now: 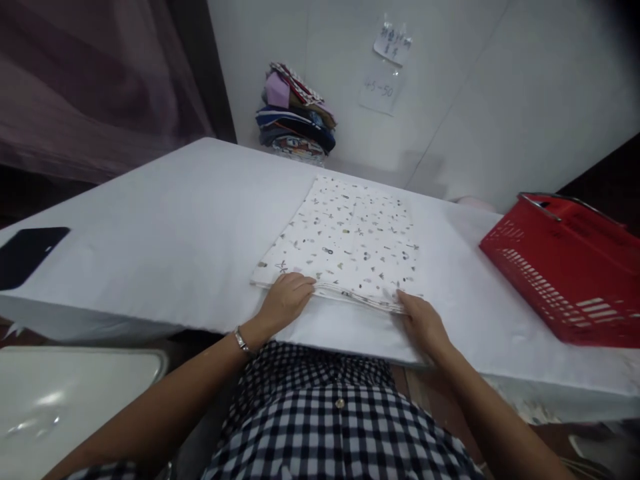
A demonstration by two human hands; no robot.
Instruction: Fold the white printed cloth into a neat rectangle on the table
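Note:
A white cloth (350,233) with a small scattered print lies folded in layers on the white-covered table (190,220). At its near edge, left of the middle, my left hand (287,300) has its fingers together on the layered edge. Near the right corner of the same edge, my right hand (421,320) grips the layers, its thumb on top and its other fingers mostly hidden. Both hands touch the cloth, which lies flat beyond them.
A red basket (565,267) stands at the right of the table. Folded fabrics (297,123) are stacked by the wall at the back. A dark flat device (30,257) lies far left. Below it is a pale glossy seat (75,400).

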